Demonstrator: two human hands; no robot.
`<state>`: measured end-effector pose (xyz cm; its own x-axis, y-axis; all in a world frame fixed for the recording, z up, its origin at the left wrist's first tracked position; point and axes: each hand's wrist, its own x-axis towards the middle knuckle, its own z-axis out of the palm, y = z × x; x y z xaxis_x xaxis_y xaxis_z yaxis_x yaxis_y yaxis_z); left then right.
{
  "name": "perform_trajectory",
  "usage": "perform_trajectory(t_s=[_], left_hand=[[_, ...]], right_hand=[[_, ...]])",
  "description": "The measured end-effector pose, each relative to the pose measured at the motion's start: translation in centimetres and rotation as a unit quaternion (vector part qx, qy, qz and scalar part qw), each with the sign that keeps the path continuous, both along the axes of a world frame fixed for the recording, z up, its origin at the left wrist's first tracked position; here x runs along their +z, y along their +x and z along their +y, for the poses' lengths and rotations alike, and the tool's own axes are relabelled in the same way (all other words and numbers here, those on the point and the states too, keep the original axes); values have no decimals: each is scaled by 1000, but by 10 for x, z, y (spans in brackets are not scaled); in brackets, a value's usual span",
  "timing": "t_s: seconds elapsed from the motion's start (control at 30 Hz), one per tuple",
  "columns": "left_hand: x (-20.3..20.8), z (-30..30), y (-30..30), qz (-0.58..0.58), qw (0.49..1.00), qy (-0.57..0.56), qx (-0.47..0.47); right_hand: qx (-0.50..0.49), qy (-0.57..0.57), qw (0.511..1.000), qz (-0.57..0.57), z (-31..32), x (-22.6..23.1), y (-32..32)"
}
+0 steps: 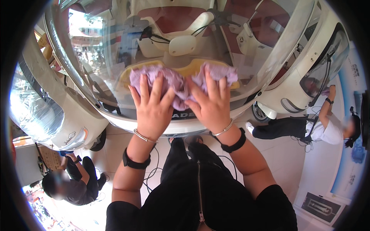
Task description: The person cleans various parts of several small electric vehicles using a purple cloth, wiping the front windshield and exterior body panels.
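Observation:
A crumpled lilac cloth (169, 79) lies against the curved windshield (115, 50) of a small white enclosed vehicle with handlebars inside. My left hand (153, 106) presses flat on the left part of the cloth, fingers spread and pointing away from me. On the right part rests my right hand (213, 104), also flat with its fingers apart, its thumb reaching toward the left hand. The cloth bunches up between the two hands; whether it is one piece or two I cannot tell. Both wrists carry a bangle and a black band.
Another white vehicle wrapped in clear film (42, 104) stands close on the left. A third white vehicle (304, 77) is on the right, where a person (331, 123) holds a cloth to its window. A second person (77, 181) crouches at lower left. Black cables (152, 177) trail near my legs.

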<state>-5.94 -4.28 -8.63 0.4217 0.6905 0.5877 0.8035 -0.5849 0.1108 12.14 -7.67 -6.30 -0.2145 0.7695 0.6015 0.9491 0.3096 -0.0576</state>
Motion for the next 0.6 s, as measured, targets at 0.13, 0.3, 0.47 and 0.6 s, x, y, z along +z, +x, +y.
perform_trajectory(t_s=[0.13,0.3,0.47,0.6], left_hand=[[-39,-35,14,39,998,-55,-17],[-91,-84,20,92,987,-122,-39],[-85,-105,49,93,981,-168,9],[-68,-93,80,71,990,-118,13]], right_hand=[[4,-62,998,22,-37,-41,19],[41,-143,989,27,-82,-96,34],[5,-138,988,73,-94,-110,69],[-10,-90,992,89,-75,-84,105]])
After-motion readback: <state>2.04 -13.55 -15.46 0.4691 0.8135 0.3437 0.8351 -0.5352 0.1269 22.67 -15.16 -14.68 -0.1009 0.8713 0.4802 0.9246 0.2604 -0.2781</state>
